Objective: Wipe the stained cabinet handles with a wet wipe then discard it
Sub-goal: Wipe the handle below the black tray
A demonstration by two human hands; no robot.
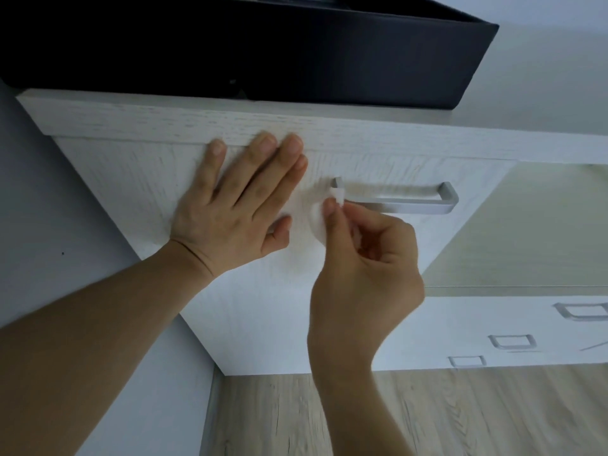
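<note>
Wet wipe (pixel 318 216) pinched in right hand (pixel 365 268) fingertips, pressed at left end of metal handle (pixel 394 198) (frame centre, toward 1 o'clock), left hand (pixel 237 205) flat, fingers spread, on cabinet door (pixel 138 179) at 10 o'clock.

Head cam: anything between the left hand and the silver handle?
Only the white wet wipe, pinched by the right hand at the handle's left end; left hand flat on the cabinet front.
</note>
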